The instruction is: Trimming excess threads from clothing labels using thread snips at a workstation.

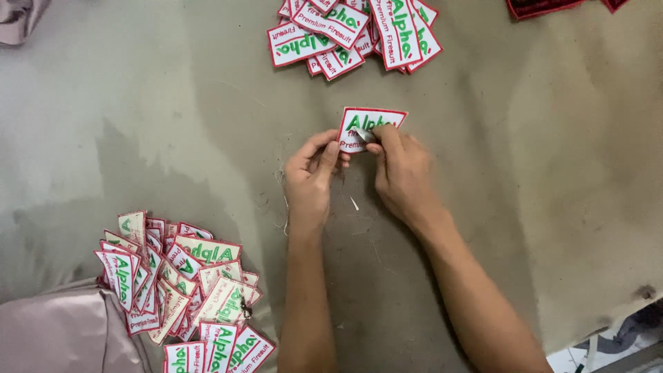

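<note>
A white rectangular patch [370, 121] with a red border and green lettering lies at the centre of the grey cloth-covered table [525, 173]. My left hand [312, 173] pinches its lower left edge between thumb and fingers. My right hand [400, 173] presses a small metal tool, seemingly thread snips [364, 135], against the patch face. Part of the patch is hidden under my fingers.
A pile of like patches [356, 31] sits at the top centre. A larger heap [183, 287] lies at the lower left beside pink fabric [59, 331]. Loose thread scraps [283, 200] lie by my left wrist. Dark red patches [542, 5] show at the top right edge.
</note>
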